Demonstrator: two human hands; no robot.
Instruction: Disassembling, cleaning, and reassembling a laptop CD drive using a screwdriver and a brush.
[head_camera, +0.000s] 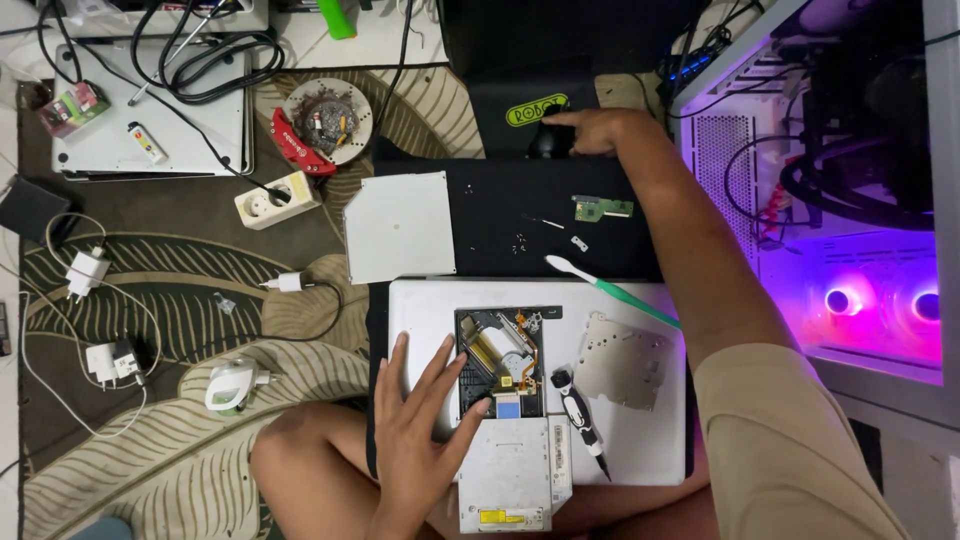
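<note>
Fingers (455, 385) spread flat on boxy metal optical drive (508, 420), right hand (590, 130) on black mouse (551, 140)

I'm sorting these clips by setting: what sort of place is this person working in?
Probably a home floor used as a makeshift electronics repair spot. The person sits on a leaf-patterned rug strewn with chargers, left hand on an opened optical drive atop a laptop, right hand by a lit desktop computer case.
</note>
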